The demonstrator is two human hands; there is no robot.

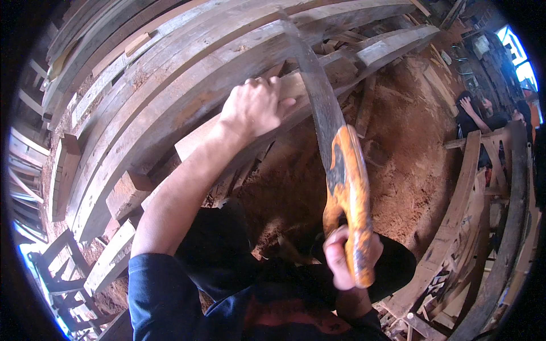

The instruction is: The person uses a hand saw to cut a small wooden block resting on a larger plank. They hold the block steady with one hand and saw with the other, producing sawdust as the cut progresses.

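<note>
My right hand [346, 256] is wrapped around the lower end of the orange and black handle of a handsaw [324, 102]. Its grey blade points away from me and crosses a pale wooden board [293, 92]; whether the teeth are in a cut, I cannot tell. Left of the blade, my left hand [251, 108] bears down on that board, fingers bent over its far edge and thumb sticking out toward the saw. The board lies slanting over other timbers, partly covered by my left hand and forearm.
Long curved timbers [222, 68] are stacked at the far left, with a short wood block [129, 193] beside them. Reddish sawdust [392, 170] covers the ground. Curved wooden frames [455, 227] stand at right, near another person [480, 116].
</note>
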